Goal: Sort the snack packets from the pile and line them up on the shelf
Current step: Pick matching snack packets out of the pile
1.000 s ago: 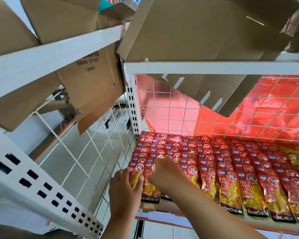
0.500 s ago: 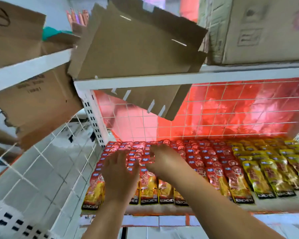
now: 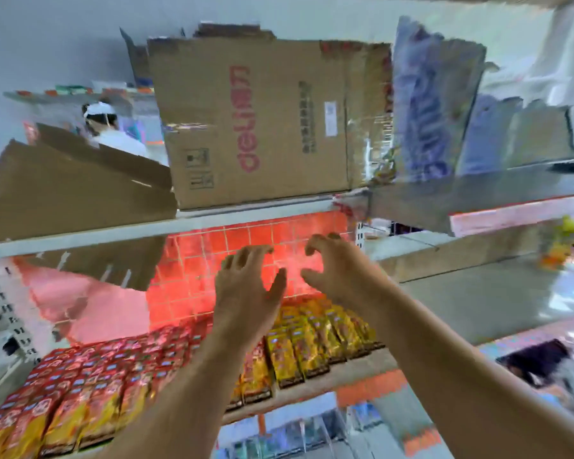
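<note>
Head: left hand [image 3: 246, 293] and right hand [image 3: 340, 270] empty, spread; snack packets [image 3: 80, 392] run front-to-back.

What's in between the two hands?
Nothing is held there. In the head view, the gap between the left hand and the right hand shows only the red wire-grid back panel.

I logged the left hand [image 3: 246, 293] and right hand [image 3: 340, 273] as bare. Both forearms [image 3: 186, 392] showed uncovered down to the view's lower edge. Motion blur hid finer detail.
</note>
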A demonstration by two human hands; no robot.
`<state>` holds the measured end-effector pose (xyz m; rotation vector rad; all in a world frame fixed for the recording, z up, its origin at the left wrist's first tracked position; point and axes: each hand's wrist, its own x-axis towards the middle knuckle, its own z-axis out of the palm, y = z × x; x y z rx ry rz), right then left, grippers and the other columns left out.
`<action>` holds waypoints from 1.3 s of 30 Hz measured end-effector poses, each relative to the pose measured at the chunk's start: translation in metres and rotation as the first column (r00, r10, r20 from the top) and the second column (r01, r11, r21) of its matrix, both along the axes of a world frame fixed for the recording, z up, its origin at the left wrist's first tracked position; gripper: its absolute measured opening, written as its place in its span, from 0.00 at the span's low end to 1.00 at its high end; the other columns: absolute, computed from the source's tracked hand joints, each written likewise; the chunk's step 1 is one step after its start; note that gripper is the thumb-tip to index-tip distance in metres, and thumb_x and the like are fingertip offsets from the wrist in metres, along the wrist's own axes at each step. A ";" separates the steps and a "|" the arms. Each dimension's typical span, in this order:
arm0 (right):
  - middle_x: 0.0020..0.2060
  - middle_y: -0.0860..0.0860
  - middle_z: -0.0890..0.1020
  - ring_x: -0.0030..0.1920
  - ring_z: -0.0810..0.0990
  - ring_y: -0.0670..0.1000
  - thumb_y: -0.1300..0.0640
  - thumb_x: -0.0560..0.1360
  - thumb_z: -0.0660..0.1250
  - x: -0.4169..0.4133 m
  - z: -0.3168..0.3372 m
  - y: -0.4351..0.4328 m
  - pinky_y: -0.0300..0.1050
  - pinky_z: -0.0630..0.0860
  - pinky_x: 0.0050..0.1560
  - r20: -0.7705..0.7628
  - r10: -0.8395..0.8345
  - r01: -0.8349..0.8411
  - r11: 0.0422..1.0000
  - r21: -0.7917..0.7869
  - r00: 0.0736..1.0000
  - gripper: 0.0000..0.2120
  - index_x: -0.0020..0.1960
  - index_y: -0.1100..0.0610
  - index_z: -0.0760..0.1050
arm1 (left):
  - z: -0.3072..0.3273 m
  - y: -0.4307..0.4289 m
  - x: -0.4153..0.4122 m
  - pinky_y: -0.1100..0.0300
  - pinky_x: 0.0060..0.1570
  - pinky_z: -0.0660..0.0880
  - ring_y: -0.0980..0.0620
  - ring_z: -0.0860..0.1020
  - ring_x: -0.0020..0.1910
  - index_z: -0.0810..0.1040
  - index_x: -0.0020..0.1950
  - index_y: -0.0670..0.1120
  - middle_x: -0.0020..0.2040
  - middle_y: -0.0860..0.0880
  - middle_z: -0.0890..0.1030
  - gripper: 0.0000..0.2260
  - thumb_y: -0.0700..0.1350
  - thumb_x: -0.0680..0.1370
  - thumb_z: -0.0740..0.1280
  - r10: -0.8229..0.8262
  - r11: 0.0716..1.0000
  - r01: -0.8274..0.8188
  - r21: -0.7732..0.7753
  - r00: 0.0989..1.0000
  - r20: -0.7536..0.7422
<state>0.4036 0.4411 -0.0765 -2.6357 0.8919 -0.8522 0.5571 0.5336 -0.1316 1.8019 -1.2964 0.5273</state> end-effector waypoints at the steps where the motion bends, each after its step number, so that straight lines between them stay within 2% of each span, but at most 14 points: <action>1: 0.54 0.56 0.80 0.53 0.81 0.60 0.49 0.71 0.74 -0.025 0.011 -0.007 0.47 0.74 0.50 0.013 -0.020 0.020 1.000 -0.015 1.000 0.18 0.58 0.54 0.78 | 0.012 -0.012 -0.023 0.47 0.58 0.75 0.40 0.78 0.55 0.79 0.64 0.48 0.56 0.45 0.82 0.22 0.57 0.76 0.62 -0.018 1.000 0.018 0.005 1.000 0.025; 4: 0.53 0.56 0.81 0.53 0.81 0.60 0.48 0.69 0.72 -0.120 0.045 -0.027 0.49 0.75 0.52 0.057 -0.097 0.101 0.992 -0.081 0.994 0.18 0.57 0.53 0.79 | 0.052 -0.052 -0.107 0.44 0.56 0.76 0.39 0.79 0.54 0.77 0.63 0.49 0.53 0.43 0.82 0.21 0.58 0.76 0.61 -0.127 0.992 0.127 0.011 0.988 0.093; 6: 0.53 0.58 0.82 0.54 0.80 0.60 0.52 0.72 0.72 -0.172 0.062 -0.034 0.48 0.72 0.52 0.046 -0.139 0.144 0.979 -0.145 0.989 0.16 0.57 0.56 0.79 | 0.073 -0.072 -0.149 0.46 0.54 0.76 0.39 0.78 0.52 0.75 0.62 0.51 0.50 0.44 0.82 0.19 0.59 0.75 0.61 -0.207 0.978 0.207 0.005 0.973 0.106; 8: 0.52 0.58 0.83 0.54 0.80 0.60 0.53 0.73 0.73 -0.228 0.077 -0.041 0.46 0.70 0.49 0.077 -0.214 0.224 0.958 -0.179 0.974 0.14 0.56 0.58 0.80 | 0.096 -0.093 -0.196 0.49 0.52 0.76 0.41 0.79 0.52 0.77 0.63 0.51 0.50 0.46 0.82 0.21 0.60 0.75 0.61 -0.302 0.952 0.305 -0.004 0.946 0.121; 10: 0.53 0.56 0.82 0.52 0.80 0.58 0.52 0.72 0.74 -0.282 0.085 -0.050 0.46 0.70 0.48 0.109 -0.283 0.299 0.937 -0.182 0.953 0.14 0.56 0.56 0.79 | 0.115 -0.113 -0.242 0.52 0.53 0.74 0.43 0.79 0.55 0.79 0.65 0.50 0.54 0.46 0.83 0.23 0.61 0.76 0.62 -0.380 0.923 0.385 -0.005 0.913 0.149; 13: 0.53 0.50 0.78 0.48 0.77 0.53 0.49 0.73 0.74 -0.345 0.089 -0.062 0.44 0.69 0.46 0.123 -0.370 0.386 0.911 -0.149 0.921 0.14 0.56 0.51 0.77 | 0.132 -0.134 -0.298 0.56 0.54 0.67 0.47 0.76 0.61 0.77 0.68 0.52 0.62 0.50 0.81 0.20 0.58 0.79 0.65 -0.448 0.892 0.451 0.020 0.881 0.149; 17: 0.50 0.48 0.78 0.46 0.75 0.52 0.48 0.74 0.73 -0.405 0.090 -0.077 0.44 0.66 0.44 0.136 -0.490 0.507 0.848 -0.153 0.861 0.12 0.54 0.48 0.76 | 0.140 -0.159 -0.357 0.55 0.57 0.72 0.50 0.77 0.61 0.76 0.69 0.51 0.63 0.49 0.80 0.18 0.55 0.80 0.68 -0.568 0.823 0.557 0.113 0.814 0.125; 19: 0.48 0.49 0.77 0.45 0.76 0.53 0.49 0.74 0.73 -0.424 0.089 -0.089 0.46 0.70 0.44 0.150 -0.501 0.516 0.851 -0.095 0.853 0.10 0.53 0.48 0.76 | 0.142 -0.172 -0.375 0.53 0.59 0.75 0.50 0.78 0.59 0.77 0.69 0.52 0.62 0.50 0.81 0.18 0.54 0.80 0.68 -0.591 0.805 0.576 0.144 0.800 0.104; 22: 0.48 0.48 0.75 0.45 0.76 0.54 0.49 0.73 0.72 -0.445 0.086 -0.107 0.48 0.76 0.45 0.156 -0.532 0.543 0.839 -0.038 0.832 0.09 0.51 0.47 0.75 | 0.142 -0.200 -0.389 0.55 0.56 0.75 0.52 0.78 0.57 0.77 0.67 0.53 0.61 0.51 0.82 0.17 0.56 0.80 0.68 -0.603 0.794 0.585 0.167 0.791 0.100; 28: 0.46 0.46 0.75 0.45 0.76 0.52 0.48 0.75 0.72 -0.470 0.084 -0.157 0.44 0.69 0.41 0.104 -0.586 0.595 0.798 -0.093 0.803 0.09 0.51 0.48 0.76 | 0.140 -0.269 -0.402 0.57 0.54 0.76 0.52 0.78 0.57 0.77 0.67 0.55 0.61 0.53 0.81 0.17 0.57 0.79 0.68 -0.621 0.772 0.598 0.213 0.782 0.057; 29: 0.45 0.47 0.76 0.42 0.76 0.52 0.48 0.75 0.73 -0.472 0.085 -0.171 0.45 0.70 0.39 0.088 -0.587 0.594 0.799 -0.098 0.804 0.09 0.50 0.47 0.75 | 0.140 -0.286 -0.403 0.57 0.54 0.75 0.52 0.78 0.57 0.77 0.67 0.55 0.61 0.53 0.81 0.18 0.57 0.79 0.68 -0.624 0.770 0.603 0.210 0.780 0.046; 32: 0.47 0.49 0.75 0.36 0.78 0.48 0.51 0.75 0.73 -0.473 0.090 -0.215 0.36 0.72 0.32 0.078 -0.588 0.592 0.804 -0.046 0.805 0.09 0.50 0.47 0.73 | 0.141 -0.333 -0.403 0.58 0.53 0.72 0.53 0.77 0.57 0.77 0.67 0.55 0.60 0.54 0.81 0.18 0.57 0.79 0.68 -0.638 0.753 0.613 0.239 0.769 0.037; 37: 0.51 0.49 0.77 0.45 0.78 0.51 0.53 0.75 0.73 -0.469 0.103 -0.303 0.43 0.72 0.40 0.045 -0.603 0.604 0.794 -0.067 0.797 0.09 0.53 0.48 0.76 | 0.157 -0.420 -0.402 0.57 0.51 0.75 0.53 0.79 0.52 0.79 0.64 0.52 0.55 0.53 0.81 0.16 0.56 0.79 0.68 -0.684 0.691 0.654 0.306 0.729 -0.013; 39: 0.52 0.50 0.78 0.48 0.78 0.53 0.52 0.74 0.73 -0.470 0.107 -0.336 0.46 0.74 0.46 0.049 -0.610 0.612 0.789 -0.061 0.791 0.10 0.53 0.49 0.77 | 0.168 -0.456 -0.403 0.57 0.51 0.77 0.51 0.80 0.50 0.80 0.61 0.51 0.52 0.52 0.82 0.13 0.54 0.79 0.69 -0.694 0.668 0.659 0.346 0.720 -0.030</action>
